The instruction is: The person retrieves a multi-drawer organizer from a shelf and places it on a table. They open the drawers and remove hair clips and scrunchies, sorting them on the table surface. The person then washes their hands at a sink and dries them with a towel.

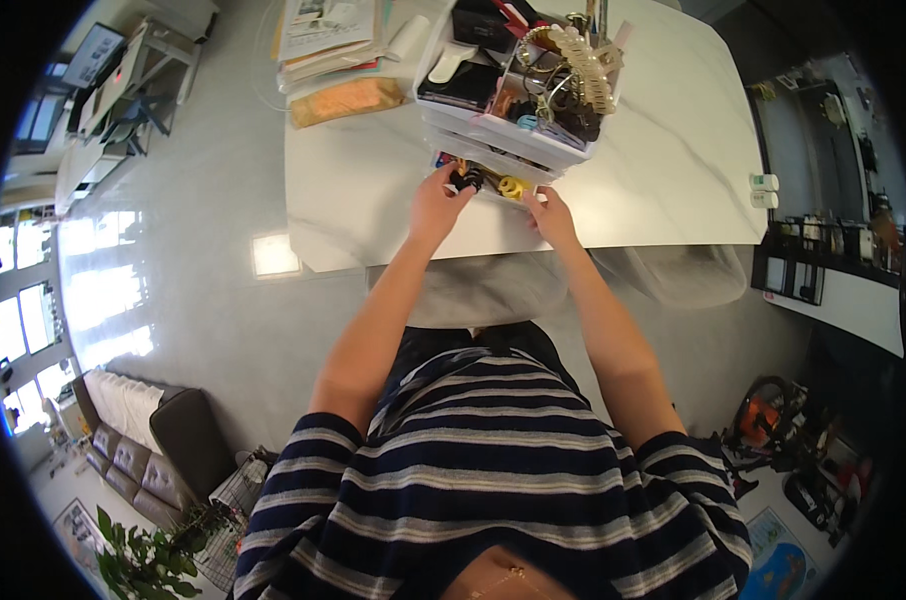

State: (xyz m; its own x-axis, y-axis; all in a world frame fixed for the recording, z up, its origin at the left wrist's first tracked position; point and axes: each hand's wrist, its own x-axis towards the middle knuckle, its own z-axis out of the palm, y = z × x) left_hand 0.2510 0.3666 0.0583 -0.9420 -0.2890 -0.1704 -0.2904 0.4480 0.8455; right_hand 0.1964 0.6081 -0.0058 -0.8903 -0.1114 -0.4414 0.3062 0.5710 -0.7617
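Observation:
A white plastic drawer organizer (524, 135) stands on a marble-patterned table (670, 187), its lowest drawer pulled out towards me. Between the fingers of my left hand (436, 206) is a small black item (468, 180), perhaps a hair clip, held over the drawer's left part. My right hand (552, 217) grips the drawer's front right corner. Inside the drawer lies a yellow object (511, 186) among other small colourful pieces. The open top of the organizer holds a pearly claw clip (584, 67), a white-handled item (451, 62) and black cases (460, 86).
Left of the organizer lie an orange-tan pouch (346, 102) and a stack of papers (325, 34). Two white containers (764, 191) sit at the table's right edge. Grey chairs (483, 289) are tucked under the near edge, between the table and me.

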